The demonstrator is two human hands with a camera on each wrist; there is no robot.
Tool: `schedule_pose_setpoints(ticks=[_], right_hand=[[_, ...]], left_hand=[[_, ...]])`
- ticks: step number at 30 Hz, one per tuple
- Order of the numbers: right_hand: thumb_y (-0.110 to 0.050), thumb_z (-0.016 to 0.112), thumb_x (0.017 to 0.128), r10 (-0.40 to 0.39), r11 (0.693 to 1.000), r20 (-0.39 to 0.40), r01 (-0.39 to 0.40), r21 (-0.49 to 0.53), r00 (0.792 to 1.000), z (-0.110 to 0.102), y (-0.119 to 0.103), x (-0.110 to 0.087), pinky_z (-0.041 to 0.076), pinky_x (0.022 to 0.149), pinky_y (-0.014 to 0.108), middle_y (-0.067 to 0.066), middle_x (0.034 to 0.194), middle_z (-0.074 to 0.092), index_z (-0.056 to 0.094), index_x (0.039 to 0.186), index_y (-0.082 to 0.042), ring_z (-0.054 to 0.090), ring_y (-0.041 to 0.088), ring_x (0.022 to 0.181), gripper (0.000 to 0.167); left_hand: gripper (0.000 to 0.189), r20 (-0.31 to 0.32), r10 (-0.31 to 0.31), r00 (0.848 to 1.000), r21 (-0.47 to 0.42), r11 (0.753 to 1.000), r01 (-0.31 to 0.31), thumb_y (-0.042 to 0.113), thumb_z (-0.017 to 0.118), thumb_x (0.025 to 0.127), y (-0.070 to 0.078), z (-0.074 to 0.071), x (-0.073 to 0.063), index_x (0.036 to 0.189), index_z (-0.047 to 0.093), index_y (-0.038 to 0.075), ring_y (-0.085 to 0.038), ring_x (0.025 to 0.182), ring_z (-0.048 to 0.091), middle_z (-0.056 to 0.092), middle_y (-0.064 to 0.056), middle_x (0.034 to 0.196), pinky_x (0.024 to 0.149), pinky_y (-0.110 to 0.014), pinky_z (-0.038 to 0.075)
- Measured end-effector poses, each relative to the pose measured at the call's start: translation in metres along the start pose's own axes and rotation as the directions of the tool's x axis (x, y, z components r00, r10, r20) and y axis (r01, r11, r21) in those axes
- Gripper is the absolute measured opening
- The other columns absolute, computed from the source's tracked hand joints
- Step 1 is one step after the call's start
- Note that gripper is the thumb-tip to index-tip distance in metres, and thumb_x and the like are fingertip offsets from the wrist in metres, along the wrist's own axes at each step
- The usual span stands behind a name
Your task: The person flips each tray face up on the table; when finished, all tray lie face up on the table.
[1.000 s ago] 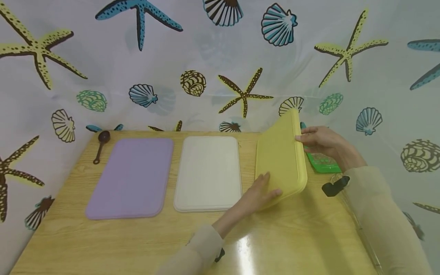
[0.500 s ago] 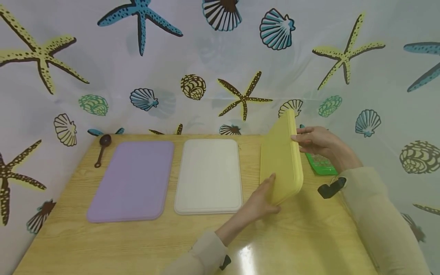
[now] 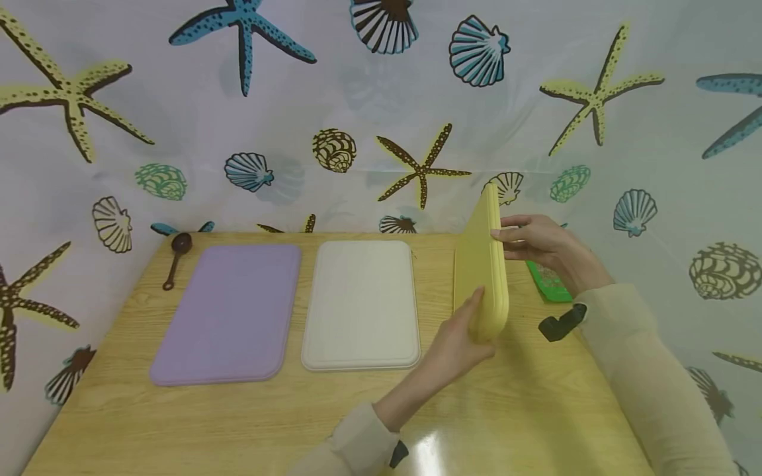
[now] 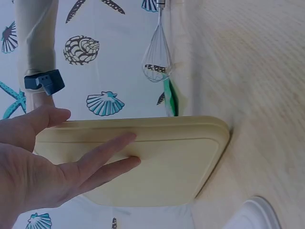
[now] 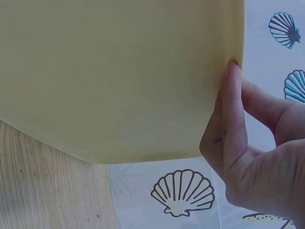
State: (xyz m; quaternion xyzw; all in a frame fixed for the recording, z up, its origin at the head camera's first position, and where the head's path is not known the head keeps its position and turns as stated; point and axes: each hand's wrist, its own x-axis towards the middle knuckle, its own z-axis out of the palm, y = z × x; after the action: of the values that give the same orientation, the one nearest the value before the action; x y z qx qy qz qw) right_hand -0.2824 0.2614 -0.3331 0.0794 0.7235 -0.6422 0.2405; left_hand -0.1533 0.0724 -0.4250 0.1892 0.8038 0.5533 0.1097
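A yellow tray (image 3: 476,264) is held upright on one long side at the right half of the wooden table (image 3: 250,426), to the right of the white tray (image 3: 360,304). Its long axis is pointed away from the person, running from front to back, and one broad face is turned left; whether it is leaned slightly cannot be told. Its lower edge appears to be met by the tabletop in the left wrist view.

The near end is grasped by the left hand (image 3: 457,340), with fingers laid along the left face and the thumb set at the rim. The upper edge is pinched by the right hand (image 3: 538,241), farther back, with the thumb at the rim and the fingers against the right face.

A green item (image 3: 550,284) is partly hidden behind the right arm; whether writing is borne by it cannot be told. Near it, a wire whisk (image 4: 156,52) is seen in the left wrist view.

At the left, a purple tray (image 3: 229,314) is laid flat, lengthwise from front to back like the white one. Beside its far left corner a brown spoon (image 3: 180,246) is placed, bowl pointed away. The cloth (image 3: 286,112) behind is printed with starfish and shells.
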Motion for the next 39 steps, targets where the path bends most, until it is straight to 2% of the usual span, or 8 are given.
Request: schedule_pose_setpoints(ticks=[5, 7, 11, 15, 18, 25, 32, 39], right_hand=[[-0.014, 0.065, 0.093, -0.013, 0.999, 0.001, 0.014, -0.029, 1.000, 0.003, 0.000, 0.005, 0.056, 0.079, 0.024, 0.007, 0.114, 0.051, 0.028, 0.150, -0.002, 0.063, 0.011, 0.086, 0.069], [-0.014, 0.065, 0.093, -0.019, 0.999, 0.007, 0.020, -0.034, 1.000, 0.006, 0.000, 0.006, 0.056, 0.079, 0.024, 0.006, 0.112, 0.053, 0.029, 0.149, -0.002, 0.064, 0.011, 0.085, 0.068], [-0.012, 0.063, 0.094, -0.033, 0.998, 0.014, 0.034, -0.044, 0.999, 0.012, -0.002, 0.007, 0.056, 0.080, 0.025, 0.006, 0.111, 0.052, 0.030, 0.148, 0.000, 0.063, 0.011, 0.083, 0.066], [-0.010, 0.062, 0.094, -0.041, 0.999, 0.019, 0.041, -0.033, 0.999, 0.017, -0.004, 0.009, 0.056, 0.079, 0.025, 0.005, 0.107, 0.055, 0.031, 0.148, 0.001, 0.063, 0.012, 0.081, 0.063], [-0.008, 0.062, 0.094, -0.049, 0.999, 0.039, 0.050, -0.017, 0.998, 0.022, -0.005, 0.010, 0.056, 0.080, 0.027, 0.004, 0.102, 0.059, 0.032, 0.147, 0.002, 0.065, 0.012, 0.079, 0.062], [-0.008, 0.060, 0.095, -0.077, 0.995, 0.064, 0.080, -0.052, 0.995, 0.036, -0.008, 0.015, 0.055, 0.087, 0.031, 0.008, 0.114, 0.056, 0.035, 0.146, 0.002, 0.064, 0.012, 0.090, 0.057], [-0.005, 0.059, 0.095, -0.091, 0.994, 0.073, 0.095, -0.047, 0.993, 0.047, -0.007, 0.023, 0.056, 0.082, 0.029, 0.014, 0.121, 0.053, 0.040, 0.143, 0.002, 0.064, 0.015, 0.089, 0.052], [-0.005, 0.059, 0.095, -0.097, 0.993, 0.088, 0.102, -0.051, 0.991, 0.052, -0.005, 0.025, 0.055, 0.087, 0.034, 0.015, 0.125, 0.050, 0.044, 0.142, 0.000, 0.061, 0.018, 0.094, 0.050]], left_hand=[[0.093, -0.005, 0.003, 1.000, -0.001, 1.000, -0.003, 0.008, 0.069, 0.081, 0.023, -0.013, -0.001, 0.156, 0.015, 0.021, -0.005, 0.042, 0.037, 0.037, -0.007, 0.152, 0.040, -0.016, 0.038], [0.092, -0.005, -0.013, 1.000, -0.007, 1.000, 0.013, 0.009, 0.068, 0.082, 0.029, -0.017, -0.002, 0.156, 0.014, 0.023, -0.005, 0.042, 0.037, 0.052, -0.010, 0.137, 0.039, -0.016, 0.036], [0.090, 0.002, -0.058, 0.998, -0.008, 0.998, 0.058, 0.013, 0.068, 0.084, 0.037, -0.025, -0.001, 0.156, 0.014, 0.026, -0.010, 0.045, 0.044, 0.059, -0.012, 0.126, 0.040, -0.018, 0.038], [0.087, 0.007, -0.086, 0.996, 0.024, 0.996, 0.086, 0.022, 0.069, 0.086, 0.041, -0.033, 0.000, 0.155, 0.017, 0.024, -0.022, 0.082, 0.067, 0.043, -0.008, 0.148, 0.055, -0.022, 0.050], [0.084, 0.004, -0.094, 0.996, 0.049, 0.994, 0.094, 0.026, 0.069, 0.087, 0.042, -0.039, 0.001, 0.155, 0.019, 0.023, -0.028, 0.109, 0.062, 0.037, -0.007, 0.152, 0.069, -0.025, 0.053], [0.083, 0.017, -0.154, 0.988, -0.066, 0.986, 0.154, 0.031, 0.066, 0.089, 0.038, -0.048, 0.005, 0.155, 0.015, 0.025, -0.017, 0.075, 0.068, 0.040, -0.014, 0.149, 0.061, -0.028, 0.055], [0.079, -0.016, -0.184, 0.983, -0.169, 0.969, 0.179, 0.028, 0.062, 0.092, 0.035, -0.051, 0.007, 0.155, 0.015, 0.023, -0.022, 0.062, 0.067, 0.027, -0.013, 0.156, 0.060, -0.033, 0.058], [0.080, -0.051, -0.170, 0.984, -0.150, 0.976, 0.160, 0.014, 0.060, 0.088, 0.040, -0.050, 0.004, 0.154, 0.015, 0.009, -0.020, 0.075, 0.069, 0.034, -0.020, 0.151, 0.055, -0.030, 0.057]])
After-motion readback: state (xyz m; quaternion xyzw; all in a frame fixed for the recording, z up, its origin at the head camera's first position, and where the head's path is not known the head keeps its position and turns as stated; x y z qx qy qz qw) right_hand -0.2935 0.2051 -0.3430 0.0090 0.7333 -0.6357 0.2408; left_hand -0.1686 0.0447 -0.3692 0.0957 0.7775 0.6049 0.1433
